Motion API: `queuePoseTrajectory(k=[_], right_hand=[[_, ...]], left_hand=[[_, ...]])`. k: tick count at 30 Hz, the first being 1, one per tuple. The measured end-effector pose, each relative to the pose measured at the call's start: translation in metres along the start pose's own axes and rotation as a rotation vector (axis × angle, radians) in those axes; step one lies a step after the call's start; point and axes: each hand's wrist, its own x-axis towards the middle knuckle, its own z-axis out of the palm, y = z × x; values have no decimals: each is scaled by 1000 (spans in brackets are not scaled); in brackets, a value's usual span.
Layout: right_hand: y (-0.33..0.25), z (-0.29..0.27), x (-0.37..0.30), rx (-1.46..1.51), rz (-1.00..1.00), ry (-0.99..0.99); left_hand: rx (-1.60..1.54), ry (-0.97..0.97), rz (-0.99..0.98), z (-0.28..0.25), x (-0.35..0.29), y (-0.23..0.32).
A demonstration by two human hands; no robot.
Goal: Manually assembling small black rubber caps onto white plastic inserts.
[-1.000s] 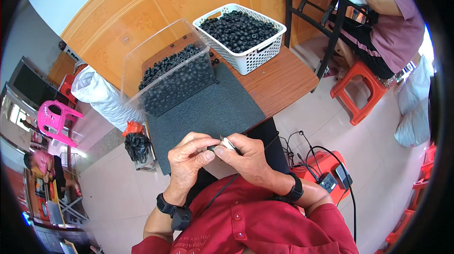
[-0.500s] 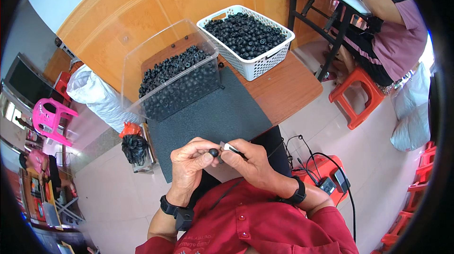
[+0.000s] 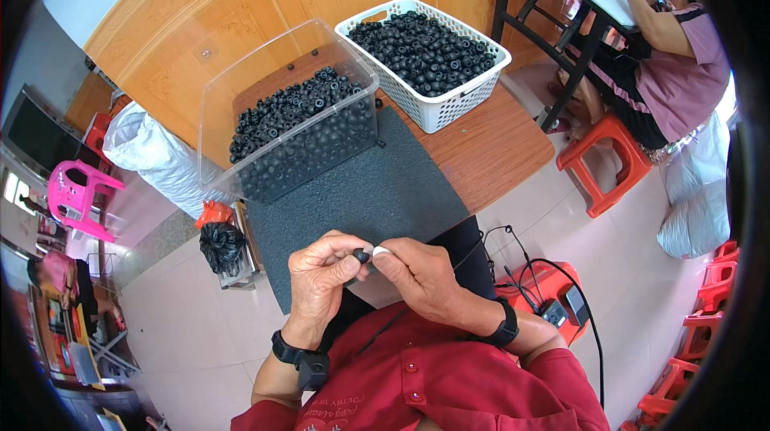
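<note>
Between the thumb and fingers of my left hand (image 3: 322, 272) is a small round black rubber-like part (image 3: 361, 255). My right hand (image 3: 425, 277) is closed on a small tool whose white end (image 3: 381, 250) shows by the thumb; the rest is hidden in the fingers. The two hands almost meet, with the tool's end close beside the black part; I cannot tell if they touch. Both are over the near edge of a dark textured mat (image 3: 353, 198). Beyond it, a clear plastic bin (image 3: 207, 138) holds many similar black parts.
A white perforated basket (image 3: 449, 114) heaped with black parts stands on the wooden table (image 3: 505, 150). Cables and adapters lie on a red stool (image 3: 541, 287) at right. Left stand a white sack (image 3: 152, 158) and a black bag (image 3: 222, 246). A person (image 3: 682, 86) sits at another table.
My right hand has turned slightly, so the tool's dark part no longer shows and only its white end does. The black part has tilted in my left fingers. The view has shifted a little.
</note>
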Motion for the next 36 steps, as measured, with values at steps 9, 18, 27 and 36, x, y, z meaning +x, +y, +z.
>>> queuePoseTrajectory(k=[9, 18, 27, 36], right_hand=[[5, 4, 0, -136, -79, 49], [11, 4, 3, -353, -210, 106], [16, 0, 8, -448, -300, 83], [22, 5, 1, -367, -338, -7]], left_hand=[[-26, 8, -8, 0, 0, -5], [-16, 39, 16, 5, 0, -7], [-147, 65, -103, -1, -3, -16], [-162, 155, -144, 3, 0, -17]])
